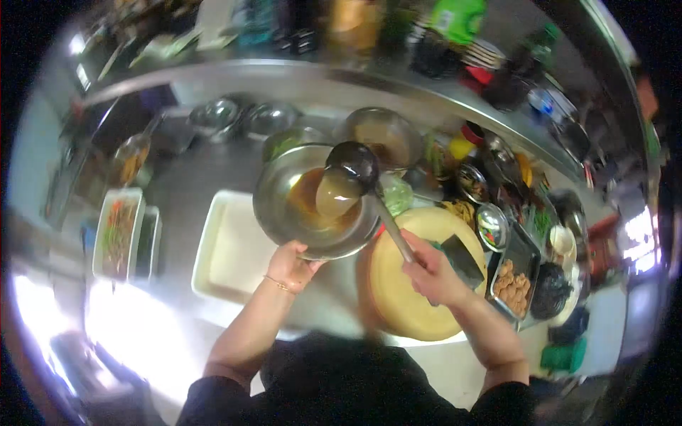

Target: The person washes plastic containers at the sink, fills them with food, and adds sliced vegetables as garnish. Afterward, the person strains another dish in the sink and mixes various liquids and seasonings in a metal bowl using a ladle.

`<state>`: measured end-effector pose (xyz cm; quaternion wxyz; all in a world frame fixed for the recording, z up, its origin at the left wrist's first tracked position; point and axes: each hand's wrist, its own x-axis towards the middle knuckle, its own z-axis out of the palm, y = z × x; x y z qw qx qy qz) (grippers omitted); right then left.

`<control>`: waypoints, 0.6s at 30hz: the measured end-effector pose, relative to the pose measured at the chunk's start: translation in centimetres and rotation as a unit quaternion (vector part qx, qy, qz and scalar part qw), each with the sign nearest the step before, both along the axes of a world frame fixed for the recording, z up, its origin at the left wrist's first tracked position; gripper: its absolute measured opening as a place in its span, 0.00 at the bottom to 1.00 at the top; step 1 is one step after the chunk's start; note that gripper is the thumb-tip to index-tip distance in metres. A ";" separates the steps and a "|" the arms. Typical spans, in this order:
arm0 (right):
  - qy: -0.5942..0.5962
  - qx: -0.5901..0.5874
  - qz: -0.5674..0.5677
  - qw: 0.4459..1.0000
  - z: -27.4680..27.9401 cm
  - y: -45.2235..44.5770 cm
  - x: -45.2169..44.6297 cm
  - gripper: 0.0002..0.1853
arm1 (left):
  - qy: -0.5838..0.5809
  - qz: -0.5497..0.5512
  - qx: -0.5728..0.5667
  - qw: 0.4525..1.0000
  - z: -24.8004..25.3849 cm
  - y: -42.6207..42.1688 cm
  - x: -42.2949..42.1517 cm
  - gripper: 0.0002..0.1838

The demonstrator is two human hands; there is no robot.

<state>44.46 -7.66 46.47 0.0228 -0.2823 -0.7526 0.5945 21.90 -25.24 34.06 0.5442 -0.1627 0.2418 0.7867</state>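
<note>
My left hand (291,267) grips the near rim of a metal bowl (273,206), its thumb over the edge. Brown liquid (302,195) lies in the bottom of this bowl. In my right hand (429,268) is the handle of a ladle (353,167), whose dark round head is over the bowl's right part. The ladle's tilt and any liquid leaving it are blurred. Below my right hand lies a round yellowish board (398,302), with a dark cleaver-like blade (462,260) on it, partly behind the hand.
A white tray (220,248) stands left of the bowl. Another metal bowl (383,135) is behind it. A container of cut vegetables (117,234) stands far left, and a tray of brown pieces (511,287) at right. A steel shelf edge (284,67) crosses behind.
</note>
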 end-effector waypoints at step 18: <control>0.341 0.388 0.520 0.680 -4.9 -15.5 -2.0 0.27 | -0.008 0.445 -0.132 0.886 -3.4 -28.7 30.2 0.19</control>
